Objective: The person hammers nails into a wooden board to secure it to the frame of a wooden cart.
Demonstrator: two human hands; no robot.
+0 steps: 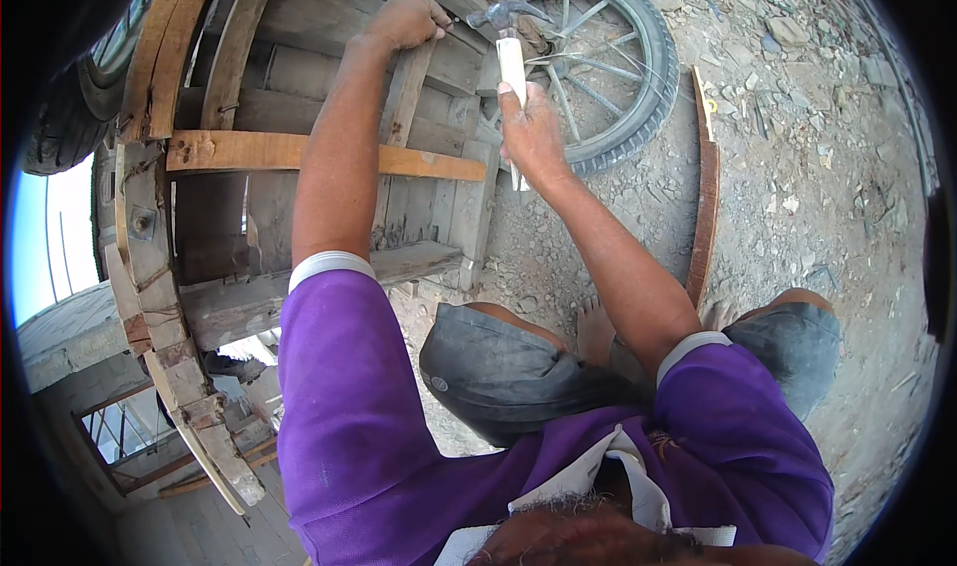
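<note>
Purple shirt [364, 377] foremost, the right grip [533, 135] clamps a hammer [509, 49], probably head-heavy, best held low on its handle [511, 73], though whether the left grip [407, 21] pinches anything I can't tell.

- No readable text, numbers or signs.
- Dark shorts [508, 372]: small round mark [440, 382], illegible.
- Purple shirt [429, 486], chest: small stitched motif [666, 442], no lettering made out.
</note>
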